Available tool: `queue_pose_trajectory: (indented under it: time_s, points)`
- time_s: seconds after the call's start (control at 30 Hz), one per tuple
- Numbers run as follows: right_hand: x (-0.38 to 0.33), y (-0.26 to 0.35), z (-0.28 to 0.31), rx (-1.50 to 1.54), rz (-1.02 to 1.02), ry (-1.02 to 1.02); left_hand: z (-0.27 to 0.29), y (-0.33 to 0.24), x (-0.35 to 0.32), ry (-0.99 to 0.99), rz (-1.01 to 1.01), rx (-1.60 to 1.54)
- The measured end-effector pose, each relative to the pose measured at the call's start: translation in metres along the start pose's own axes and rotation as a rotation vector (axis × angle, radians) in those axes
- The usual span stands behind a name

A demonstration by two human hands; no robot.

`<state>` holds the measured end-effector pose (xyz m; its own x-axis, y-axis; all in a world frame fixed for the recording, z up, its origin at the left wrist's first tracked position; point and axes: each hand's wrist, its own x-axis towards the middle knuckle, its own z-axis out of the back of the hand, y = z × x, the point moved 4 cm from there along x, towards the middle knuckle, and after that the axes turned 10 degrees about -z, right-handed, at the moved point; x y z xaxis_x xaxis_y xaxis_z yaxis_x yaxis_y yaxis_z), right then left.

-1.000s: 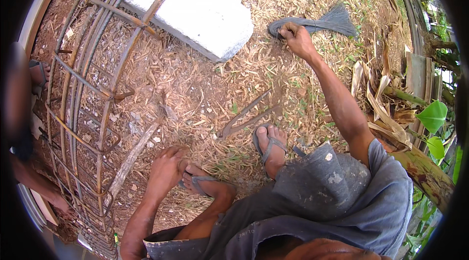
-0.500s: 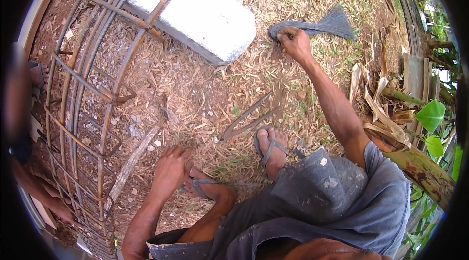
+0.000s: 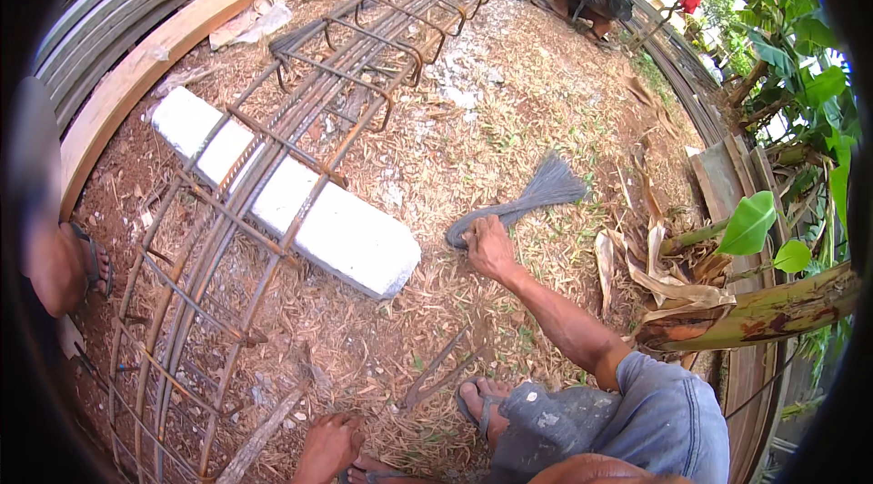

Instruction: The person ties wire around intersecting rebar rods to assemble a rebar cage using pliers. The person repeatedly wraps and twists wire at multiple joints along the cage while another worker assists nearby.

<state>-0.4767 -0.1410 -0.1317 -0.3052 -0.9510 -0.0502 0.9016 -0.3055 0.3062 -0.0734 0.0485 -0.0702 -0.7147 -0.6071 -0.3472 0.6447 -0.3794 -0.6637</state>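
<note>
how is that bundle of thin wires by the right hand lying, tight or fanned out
Fanned out at one end. The wire bundle lies flat on the ground, bunched where the right hand grips it, and spreads like a brush at its far end.

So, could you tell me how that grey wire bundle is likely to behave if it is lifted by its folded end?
The wire bundle would probably droop, since its thin strands fan out loosely. It likely weighs little. The right hand rests on its bent end.

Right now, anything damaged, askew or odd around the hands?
Nothing looks damaged. The right hand grips a bundle of thin grey tie wire lying fanned out on the mulch. The left hand rests on the ground beside the rebar cage, which lies across a white concrete block.
</note>
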Motion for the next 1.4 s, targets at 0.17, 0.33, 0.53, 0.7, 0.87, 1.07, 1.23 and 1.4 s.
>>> queue_pose_trajectory:
  time_s: [0.17, 0.33, 0.53, 0.7, 0.87, 1.07, 1.23, 1.4]
  points:
    - [0.007, -0.014, 0.012, 0.099, 0.027, -0.004, 0.005, -0.005, 0.008, -0.037, -0.074, 0.039]
    - [-0.029, 0.082, 0.036, -0.025, 0.272, 0.166, 0.025, -0.027, 0.021, -0.058, -0.134, 0.009]
    - [-0.103, 0.124, 0.066, 0.009, 0.445, 0.225, 0.049, -0.037, 0.048, -0.229, -0.134, -0.201]
    - [-0.197, 0.215, 0.132, 0.427, 0.864, 0.753, 0.090, -0.076, 0.046, -0.733, -0.394, -0.257]
    - [-0.172, 0.263, 0.220, 0.631, 1.005, 0.720, 0.108, -0.109, 0.013, -0.736, -0.495, -0.524]
    - [-0.141, 0.249, 0.336, 0.674, 0.681, 0.594, 0.140, -0.116, 0.000, -0.965, -0.461, -0.435]
    - [-0.158, 0.210, 0.399, 0.068, 0.756, 0.344, 0.177, -0.122, 0.006, -0.945, -0.313, 0.098]
    - [-0.157, 0.145, 0.410, 0.424, 0.560, 0.044, 0.183, -0.163, 0.021, -1.348, -0.498, 0.321]
